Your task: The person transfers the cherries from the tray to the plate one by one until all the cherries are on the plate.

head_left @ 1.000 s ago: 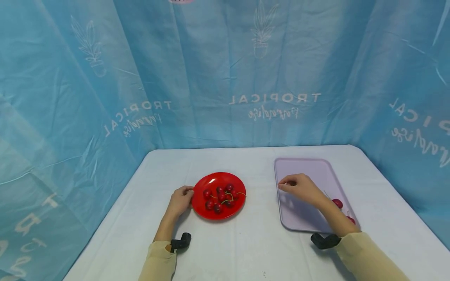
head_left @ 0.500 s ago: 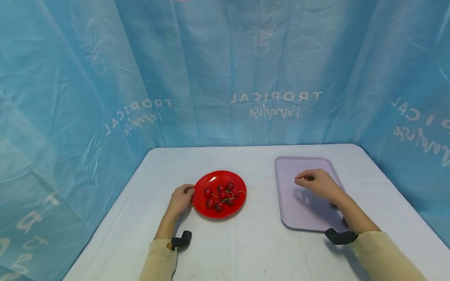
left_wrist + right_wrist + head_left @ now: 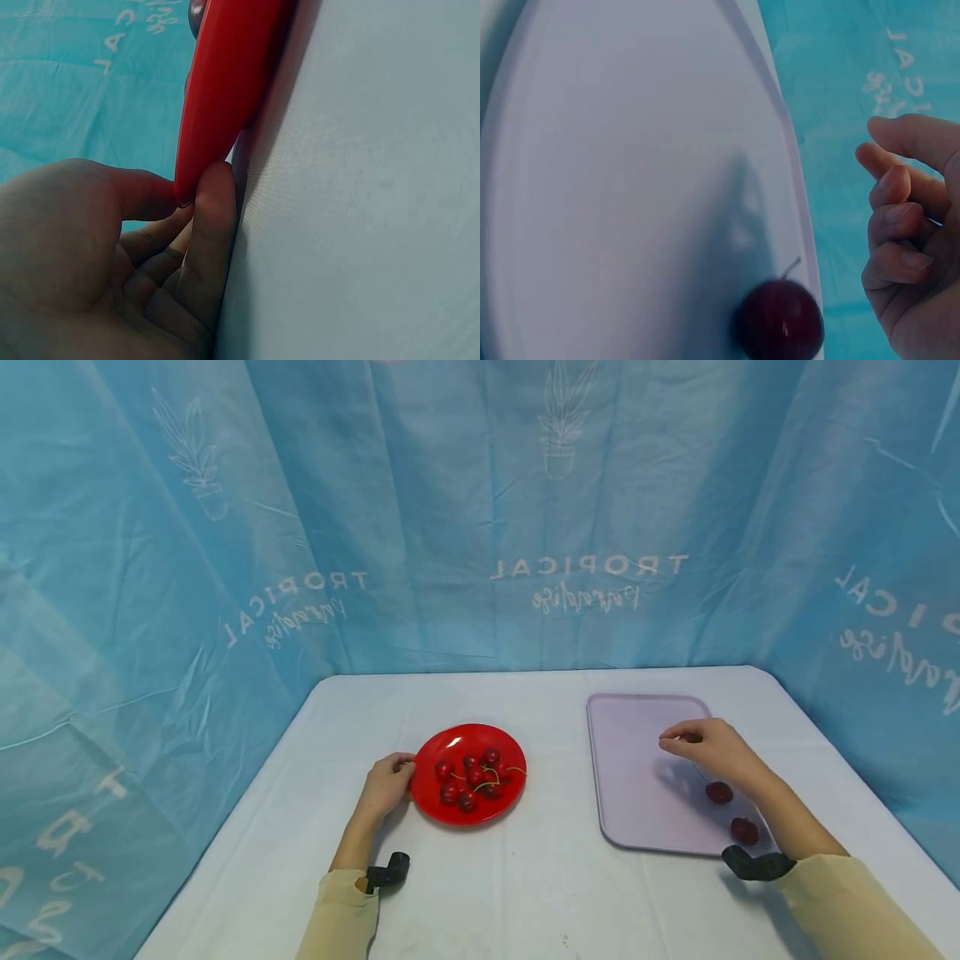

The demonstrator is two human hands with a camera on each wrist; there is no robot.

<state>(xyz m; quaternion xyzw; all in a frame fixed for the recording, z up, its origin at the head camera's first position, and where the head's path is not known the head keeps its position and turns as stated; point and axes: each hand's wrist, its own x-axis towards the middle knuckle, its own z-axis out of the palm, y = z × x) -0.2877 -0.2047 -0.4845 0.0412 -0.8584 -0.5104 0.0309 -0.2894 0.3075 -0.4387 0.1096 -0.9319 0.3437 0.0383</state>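
Observation:
My left hand [image 3: 388, 785] pinches the left rim of a red plate [image 3: 431, 802], with the thumb on the rim and a finger beneath it in the left wrist view. Several dark red cherries [image 3: 474, 775], some with green stems, lie on this plate. Over the lilac tray [image 3: 626, 818] hovers my right hand [image 3: 708, 747], its fingers loosely bent and holding nothing; in the right wrist view thumb and index finger stand slightly apart. Two cherries rest on the tray's right side, one cherry [image 3: 719, 792] below the hand and another cherry [image 3: 744, 831] beside the wrist.
A white cloth [image 3: 555, 893] covers the table. Blue curtains [image 3: 450, 527] with white print hang behind it and on both sides. Each wrist wears a black camera mount, as on the right wrist [image 3: 757, 864].
My right hand has drawn rightward across the tray, away from the plate, and the two cherries on the tray show more fully. My left hand keeps its grip on the plate.

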